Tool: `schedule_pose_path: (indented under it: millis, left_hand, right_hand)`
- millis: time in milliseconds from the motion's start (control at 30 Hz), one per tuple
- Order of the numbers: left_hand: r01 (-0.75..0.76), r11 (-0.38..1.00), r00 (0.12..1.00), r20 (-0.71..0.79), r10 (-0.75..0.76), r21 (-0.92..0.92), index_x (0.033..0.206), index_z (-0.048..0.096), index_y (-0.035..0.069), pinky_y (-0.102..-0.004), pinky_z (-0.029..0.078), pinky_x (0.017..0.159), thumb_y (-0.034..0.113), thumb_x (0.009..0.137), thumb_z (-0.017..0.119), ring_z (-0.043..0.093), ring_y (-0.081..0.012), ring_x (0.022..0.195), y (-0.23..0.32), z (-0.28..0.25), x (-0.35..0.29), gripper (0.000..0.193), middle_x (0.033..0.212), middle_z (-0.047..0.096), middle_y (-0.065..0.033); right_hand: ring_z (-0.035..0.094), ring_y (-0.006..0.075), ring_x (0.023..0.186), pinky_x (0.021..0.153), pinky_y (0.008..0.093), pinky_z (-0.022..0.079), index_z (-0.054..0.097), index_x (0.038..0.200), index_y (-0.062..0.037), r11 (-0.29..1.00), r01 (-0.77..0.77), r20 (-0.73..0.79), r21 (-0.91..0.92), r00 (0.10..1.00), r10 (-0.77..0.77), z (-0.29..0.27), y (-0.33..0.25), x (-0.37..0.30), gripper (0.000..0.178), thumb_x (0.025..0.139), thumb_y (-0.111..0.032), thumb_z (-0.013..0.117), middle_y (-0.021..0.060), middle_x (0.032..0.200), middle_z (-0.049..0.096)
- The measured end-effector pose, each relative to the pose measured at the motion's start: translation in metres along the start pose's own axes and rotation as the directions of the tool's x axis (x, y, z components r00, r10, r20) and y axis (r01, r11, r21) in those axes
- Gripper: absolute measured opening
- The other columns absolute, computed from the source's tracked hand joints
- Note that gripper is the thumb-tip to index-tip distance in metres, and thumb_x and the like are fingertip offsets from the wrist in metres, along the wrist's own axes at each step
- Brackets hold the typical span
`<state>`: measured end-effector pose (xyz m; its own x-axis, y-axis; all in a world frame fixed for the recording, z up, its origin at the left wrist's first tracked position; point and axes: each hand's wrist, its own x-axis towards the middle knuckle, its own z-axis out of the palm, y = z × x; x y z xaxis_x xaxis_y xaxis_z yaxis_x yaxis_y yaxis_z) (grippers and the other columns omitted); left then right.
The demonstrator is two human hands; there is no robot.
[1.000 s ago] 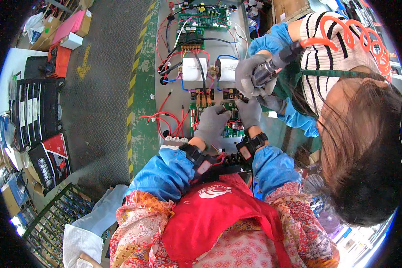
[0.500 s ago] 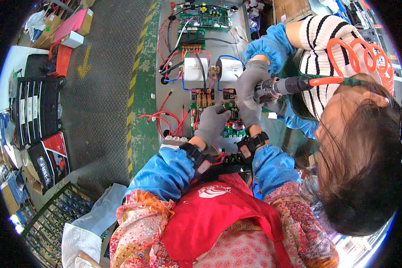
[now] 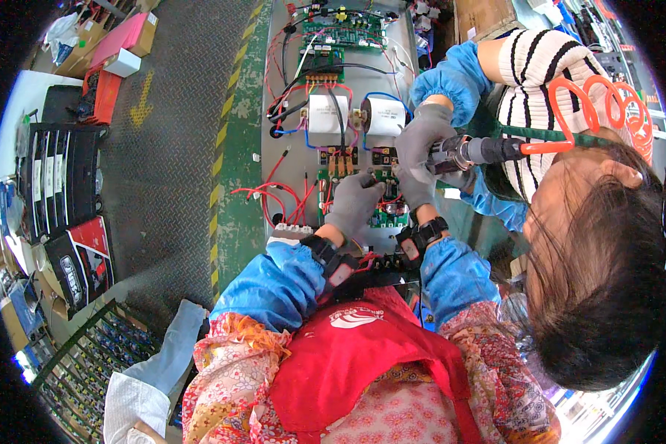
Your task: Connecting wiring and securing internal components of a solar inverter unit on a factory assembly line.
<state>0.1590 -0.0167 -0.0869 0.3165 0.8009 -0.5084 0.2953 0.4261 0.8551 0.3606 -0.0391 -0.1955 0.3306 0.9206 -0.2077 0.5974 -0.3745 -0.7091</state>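
My left hand [image 3: 355, 203], in a grey glove, lies spread on a small green circuit board [image 3: 388, 216] that sits on a grey metal panel [image 3: 285, 159]. My right hand [image 3: 416, 194], also gloved, touches the board's right side, its fingertips partly hidden. Just above it a co-worker's gloved hand [image 3: 420, 137] grips a dark power screwdriver [image 3: 470, 152] fed by an orange coiled hose [image 3: 592, 111]. Two white cylindrical capacitors [image 3: 327, 113] lie beyond my hands.
Red and black wires [image 3: 274, 196] trail left of the board. A larger green board [image 3: 340, 33] sits at the panel's far end. Yellow-black striped tape [image 3: 222, 170] edges the metal floor. Black trays [image 3: 55, 177] and cartons stand at left. The co-worker leans in close at right.
The co-worker's screwdriver has swung from pointing down-left to lying level, and their hand has dropped slightly toward mine. My own hands have barely shifted.
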Motion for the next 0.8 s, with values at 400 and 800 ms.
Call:
schedule_pose_path:
  millis: [400, 800]
  left_hand:
    - [0.045, 0.999, 0.999, 0.012, -0.046, 0.024, 0.102, 0.066, -0.003, -0.0297, 0.048, 0.066, 0.017, 0.084, 0.064, 0.060, -0.0128, 0.071, -0.001, -0.005, -0.001, 0.027, 0.081, 0.069, -0.0082]
    - [0.096, 0.995, 0.995, 0.023, -0.096, 0.017, 0.103, 0.066, -0.005, -0.0282, 0.048, 0.066, 0.019, 0.084, 0.066, 0.059, -0.0117, 0.071, 0.013, -0.004, -0.006, 0.030, 0.081, 0.068, -0.0082]
  right_hand:
    - [0.051, 0.0257, 0.120, 0.101, 0.0414, 0.041, 0.050, 0.129, -0.0057, 0.721, -0.154, 0.064, 0.676, 0.986, 0.151, 0.000, -0.017, -0.015, 0.041, 0.100, -0.032, 0.038, 0.0089, 0.135, 0.052]
    - [0.065, 0.0331, 0.086, 0.081, 0.0406, 0.049, 0.066, 0.095, -0.0016, 0.910, -0.413, 0.126, -0.032, 0.902, 0.414, -0.057, -0.088, -0.023, 0.034, 0.068, -0.022, 0.073, 0.0137, 0.087, 0.068]
